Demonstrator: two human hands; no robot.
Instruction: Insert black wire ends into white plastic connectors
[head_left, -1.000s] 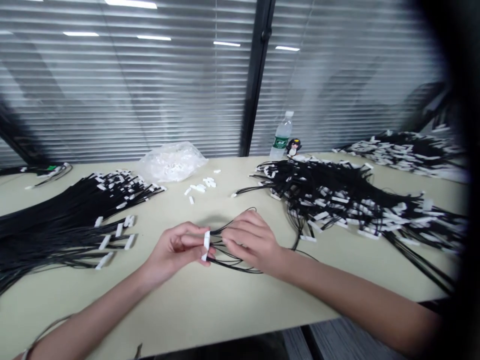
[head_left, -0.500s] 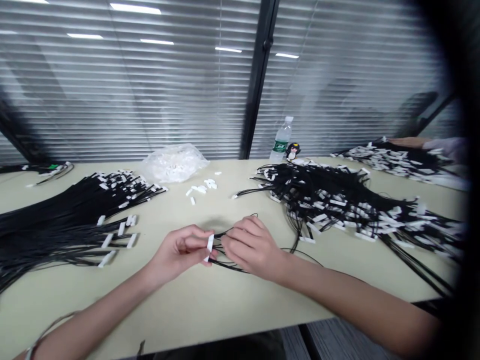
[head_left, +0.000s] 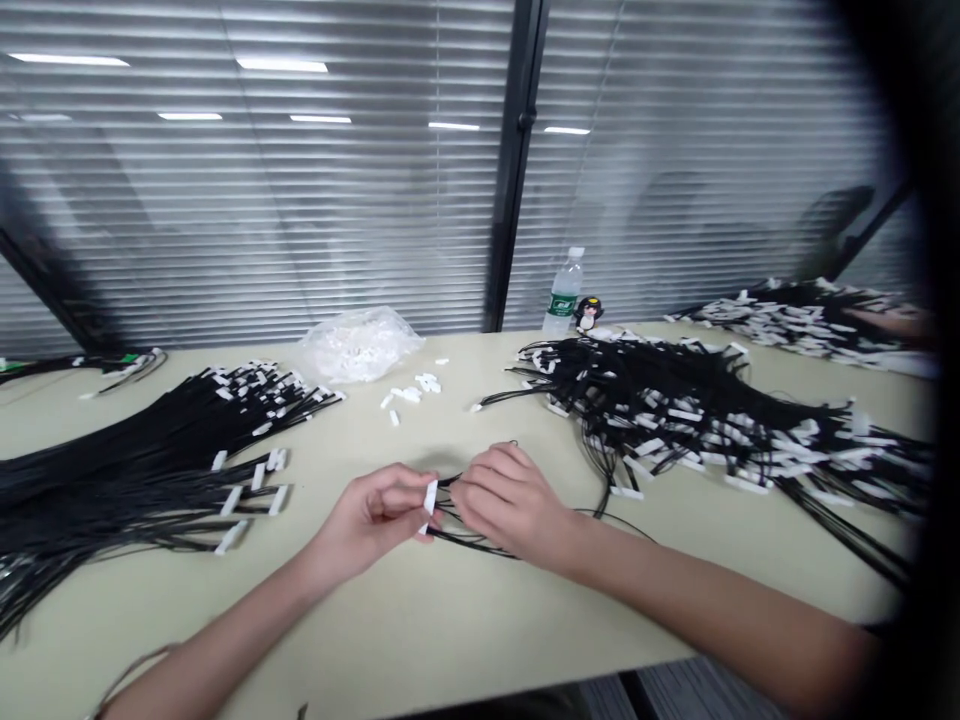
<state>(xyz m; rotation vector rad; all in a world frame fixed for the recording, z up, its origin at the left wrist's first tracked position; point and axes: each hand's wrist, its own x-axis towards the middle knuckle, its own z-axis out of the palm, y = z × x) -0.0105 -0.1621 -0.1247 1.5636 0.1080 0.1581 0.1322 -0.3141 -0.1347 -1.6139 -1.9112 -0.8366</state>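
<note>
Near the middle of the table, my left hand (head_left: 375,515) pinches a white connector (head_left: 430,497) between thumb and fingers. Black wires (head_left: 469,540) run from the connector to the right, toward and beneath my right hand (head_left: 510,500). The fingers of my right hand are curled together on some of these wires, close beside the connector. Its fingertips are partly hidden, and one thin wire loops up above the knuckles.
Black cables with white connectors lie in a bundle (head_left: 150,430) at left and a pile (head_left: 675,400) at right. Behind are loose white pieces (head_left: 409,394), a plastic bag (head_left: 360,345), a bottle (head_left: 562,292) and a penguin figure (head_left: 589,314). Another person's hand (head_left: 889,322) is at far right.
The view has shifted, so the table's contents appear slightly lower. Both hands keep their hold on the connector and wires. The other person's hand at far right has moved further right.
</note>
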